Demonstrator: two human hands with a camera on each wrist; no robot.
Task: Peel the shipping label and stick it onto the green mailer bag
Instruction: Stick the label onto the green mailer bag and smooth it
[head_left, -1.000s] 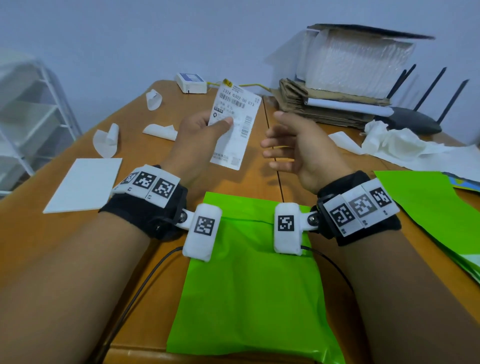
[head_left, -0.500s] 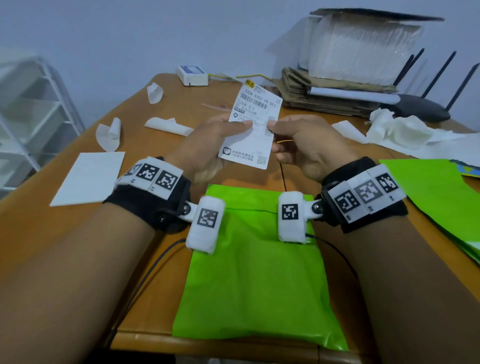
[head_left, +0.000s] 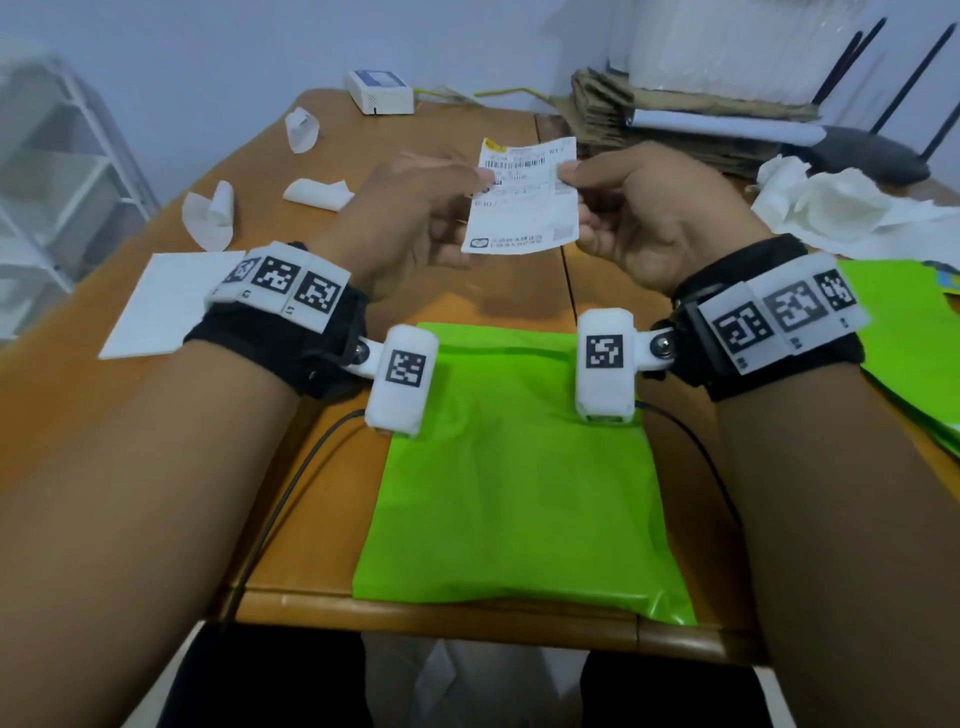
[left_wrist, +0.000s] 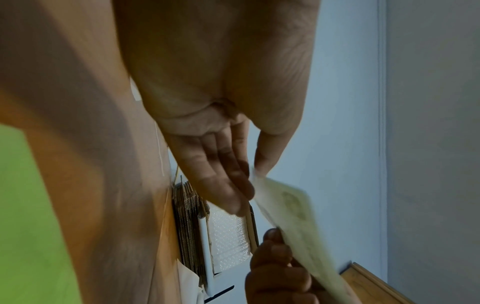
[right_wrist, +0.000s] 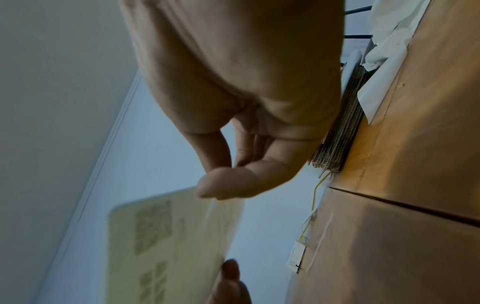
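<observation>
While the green mailer bag (head_left: 514, 467) lies flat on the wooden surface (head_left: 447, 130) just under the person's wrists, the shipping label (head_left: 524, 195) is held in the air beyond the bag's far edge, printed side up. The left hand (head_left: 410, 218) pinches its left edge and the right hand (head_left: 639, 208) pinches its right edge, thumb on top. I judge that the peeling step is only starting: no corner looks lifted, and I cannot tell if the backing is separated anywhere. The next move, I think, asks for a fingertip to work one corner loose while the other hand keeps the sheet steady.
</observation>
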